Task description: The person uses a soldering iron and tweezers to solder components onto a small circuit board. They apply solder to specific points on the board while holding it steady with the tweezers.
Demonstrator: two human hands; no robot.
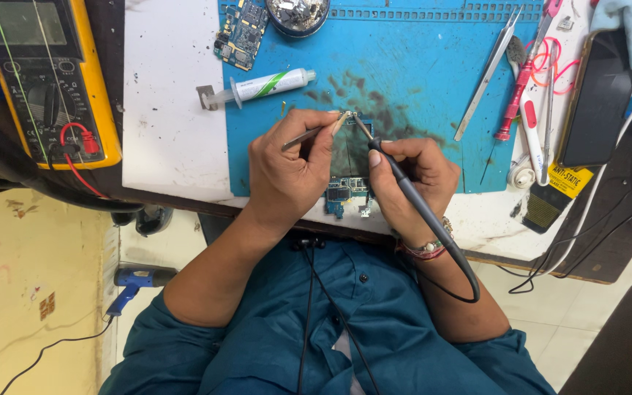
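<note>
Toward the table's (pixel 170 110) left edge sits a yellow multimeter (pixel 45 80), clear of the work; a paste syringe (pixel 265 86) lies near the blue mat's (pixel 418 80) left edge; the left hand (pixel 287 172) is pinched on tweezers (pixel 316 132), holding a small part (pixel 347 115) mid-mat; a slack pinch could flick it away; the right hand (pixel 411 183) is closed round the soldering iron (pixel 404 183), tip at the part; lingering heat may scorch it, and the lower circuit board (pixel 347 194) at the table's near edge could get knocked off.

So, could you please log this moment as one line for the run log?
left hand: grips tweezers | right hand: holds soldering iron | both tips meet at small part over blue mat | circuit board between hands
</note>
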